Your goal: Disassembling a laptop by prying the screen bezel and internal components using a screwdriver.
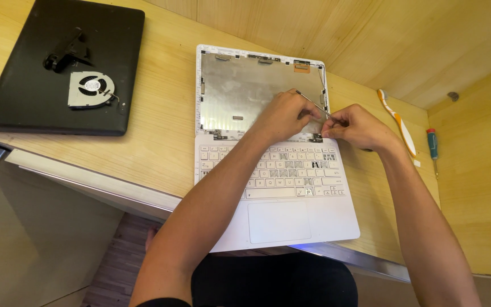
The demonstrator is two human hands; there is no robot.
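Note:
A white laptop (pixel 274 216) lies open on the wooden desk. Its screen panel is removed, which leaves the bare metal back of the lid (pixel 240 85) showing. My left hand (pixel 282 116) rests on the lower right of the lid, fingers curled. My right hand (pixel 356 126) is pinched just beside it at the right hinge (pixel 315 137). A thin metal tool (pixel 312 102) runs between the two hands, its tip pointing up and left. Several keys are missing from the keyboard (pixel 271 173).
A closed black laptop (pixel 63 68) lies at the left, with a cooling fan (pixel 91 90) and a black hinge part (pixel 66 54) on top. An orange-and-white toothbrush (pixel 398 122) and a small screwdriver (pixel 433 148) lie at the right near the wooden wall.

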